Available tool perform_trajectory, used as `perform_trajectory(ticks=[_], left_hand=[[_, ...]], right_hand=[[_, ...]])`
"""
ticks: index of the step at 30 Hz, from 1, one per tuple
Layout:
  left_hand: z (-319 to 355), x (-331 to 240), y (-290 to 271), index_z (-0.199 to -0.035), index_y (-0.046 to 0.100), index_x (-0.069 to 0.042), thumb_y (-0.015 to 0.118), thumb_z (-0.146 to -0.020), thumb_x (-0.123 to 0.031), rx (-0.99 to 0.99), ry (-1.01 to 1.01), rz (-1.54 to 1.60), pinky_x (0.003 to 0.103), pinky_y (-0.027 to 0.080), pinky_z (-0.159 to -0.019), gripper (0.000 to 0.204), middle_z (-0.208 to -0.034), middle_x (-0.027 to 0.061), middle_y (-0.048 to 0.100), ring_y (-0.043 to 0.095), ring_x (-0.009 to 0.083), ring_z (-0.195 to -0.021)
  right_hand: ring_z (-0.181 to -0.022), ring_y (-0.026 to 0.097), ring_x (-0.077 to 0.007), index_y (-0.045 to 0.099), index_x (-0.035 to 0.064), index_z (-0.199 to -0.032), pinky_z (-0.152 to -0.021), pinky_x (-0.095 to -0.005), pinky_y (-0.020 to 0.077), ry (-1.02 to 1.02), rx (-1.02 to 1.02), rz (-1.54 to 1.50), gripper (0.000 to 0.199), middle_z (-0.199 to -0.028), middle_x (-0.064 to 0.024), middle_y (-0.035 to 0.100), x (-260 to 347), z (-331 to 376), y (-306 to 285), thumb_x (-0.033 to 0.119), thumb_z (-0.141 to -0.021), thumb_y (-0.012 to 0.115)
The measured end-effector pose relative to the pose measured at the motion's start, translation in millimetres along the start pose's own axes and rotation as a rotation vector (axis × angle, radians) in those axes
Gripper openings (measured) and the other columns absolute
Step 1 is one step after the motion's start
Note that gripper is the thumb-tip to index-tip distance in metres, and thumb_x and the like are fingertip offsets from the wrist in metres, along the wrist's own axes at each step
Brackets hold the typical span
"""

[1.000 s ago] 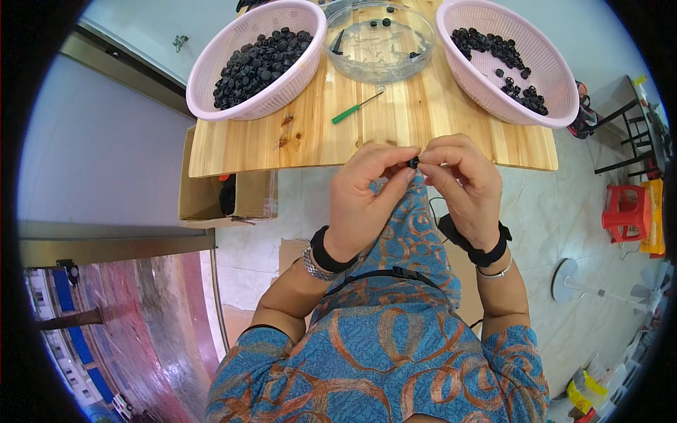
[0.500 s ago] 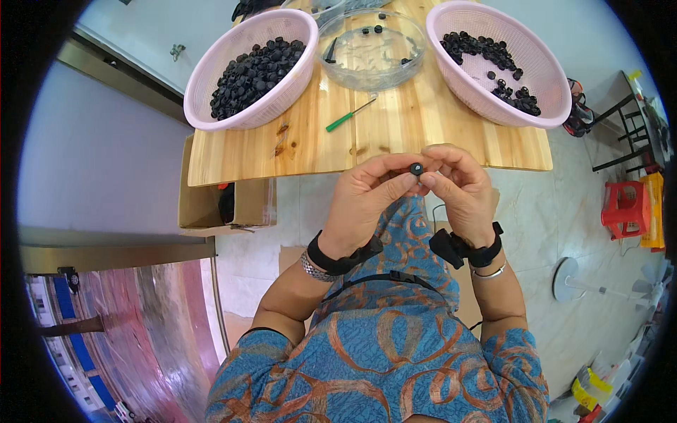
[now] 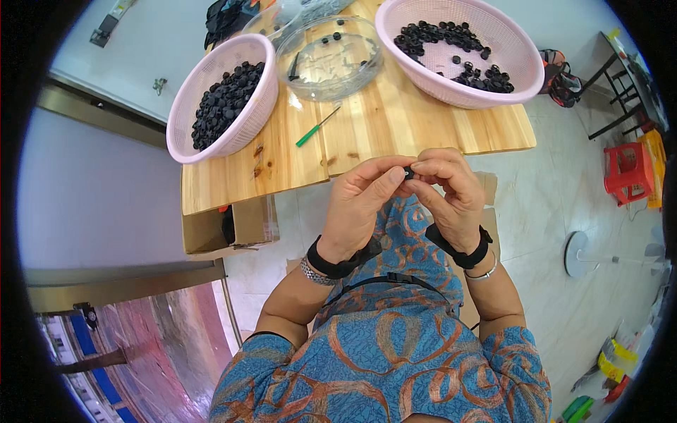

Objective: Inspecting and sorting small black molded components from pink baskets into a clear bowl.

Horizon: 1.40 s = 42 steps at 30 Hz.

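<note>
Just past the table's near edge, both hands meet over my lap around one small round black plastic piece (image 3: 409, 173) with a pale spot on it. My left hand (image 3: 358, 208) is closed, thumb and forefinger pinching the piece from the left. From the right, my right hand (image 3: 451, 190) grips it too, fingertips and thumb covering part of it. Beyond them on the wooden table (image 3: 402, 130) lies a green-handled screwdriver (image 3: 308, 136). A pink basket (image 3: 247, 130) of black pieces (image 3: 226, 106) stands at the left, and another pink basket (image 3: 518, 67) with fewer pieces at the right.
Between the baskets sits a clear round tray (image 3: 331, 63) with a few black pieces. Below the table's left corner is an open cardboard box (image 3: 254, 224). A red stool (image 3: 629, 173) and a standing fan (image 3: 577, 252) are on the floor to the right.
The table and baskets have shifted and turned in view. My right fingers have come over the black piece, which showed its round face before and now is partly covered.
</note>
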<state>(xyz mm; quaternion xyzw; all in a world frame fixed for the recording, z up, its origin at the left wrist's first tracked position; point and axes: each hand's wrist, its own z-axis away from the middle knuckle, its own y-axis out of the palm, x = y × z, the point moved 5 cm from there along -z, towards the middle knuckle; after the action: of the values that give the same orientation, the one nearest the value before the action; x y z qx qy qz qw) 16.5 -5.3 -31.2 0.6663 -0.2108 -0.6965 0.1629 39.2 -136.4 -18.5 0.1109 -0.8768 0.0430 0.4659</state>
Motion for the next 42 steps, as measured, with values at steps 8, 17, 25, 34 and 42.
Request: perform_trajectory(ticks=[8, 17, 25, 34, 42], left_hand=[[-20, 4, 26, -0.107, 0.053, 0.003, 0.052, -0.088, -0.008, 0.025, -0.057, -0.095, 0.023, 0.047, -0.072, 0.022, -0.091, 0.0063, 0.061, 0.058, 0.0102, -0.08], [-77, -64, 94, -0.114, 0.05, 0.003, 0.054, -0.088, -0.013, 0.365, 0.003, -0.792, 0.025, 0.047, -0.073, 0.031, -0.091, 0.0085, 0.061, 0.058, 0.0122, -0.08], [-240, -47, 119, -0.1, 0.063, -0.005, 0.063, -0.07, -0.007, 0.734, 0.281, -1.66, 0.03, 0.048, -0.074, 0.03, -0.087, 0.0106, 0.064, 0.061, 0.0218, -0.082], [-285, 18, 110, -0.095, 0.064, -0.006, 0.07, -0.064, -0.006, 0.784, 0.119, -2.065, 0.034, 0.048, -0.072, 0.032, -0.084, 0.0103, 0.065, 0.062, 0.0243, -0.079], [-292, 23, 109, -0.083, 0.064, -0.004, 0.068, -0.062, -0.005, 0.753, 0.137, -2.039, 0.034, 0.048, -0.072, 0.022, -0.081, 0.013, 0.064, 0.061, 0.0264, -0.079]], right_hand=[[-0.069, 0.055, -0.0101, 0.061, 0.0024, -0.095, -0.057, -0.0211, 0.0458, -0.006, -0.023, 0.1, 0.024, -0.094, -0.0072, 0.055, 5, -3, -32, -0.001, -0.072, 0.068], [-0.075, 0.058, -0.0115, 0.055, -0.0026, -0.102, -0.06, -0.0199, 0.0484, 0.143, -0.211, -0.5, 0.026, -0.098, -0.0127, 0.058, 11, -2, -91, -0.008, -0.077, 0.059], [-0.07, 0.058, -0.0135, 0.054, -0.0013, -0.103, -0.058, -0.0245, 0.0493, 0.185, -0.404, -0.708, 0.024, -0.095, -0.0146, 0.06, -5, 12, -121, -0.003, -0.079, 0.058], [-0.07, 0.058, -0.0129, 0.055, -0.0036, -0.104, -0.065, -0.025, 0.0484, 0.25, -0.526, -0.66, 0.024, -0.093, -0.01, 0.061, -11, 12, -143, -0.004, -0.08, 0.058], [-0.071, 0.058, -0.0143, 0.056, -0.0034, -0.105, -0.066, -0.026, 0.049, 0.188, -0.497, -0.709, 0.024, -0.094, -0.0105, 0.061, -14, 15, -153, -0.004, -0.08, 0.057]])
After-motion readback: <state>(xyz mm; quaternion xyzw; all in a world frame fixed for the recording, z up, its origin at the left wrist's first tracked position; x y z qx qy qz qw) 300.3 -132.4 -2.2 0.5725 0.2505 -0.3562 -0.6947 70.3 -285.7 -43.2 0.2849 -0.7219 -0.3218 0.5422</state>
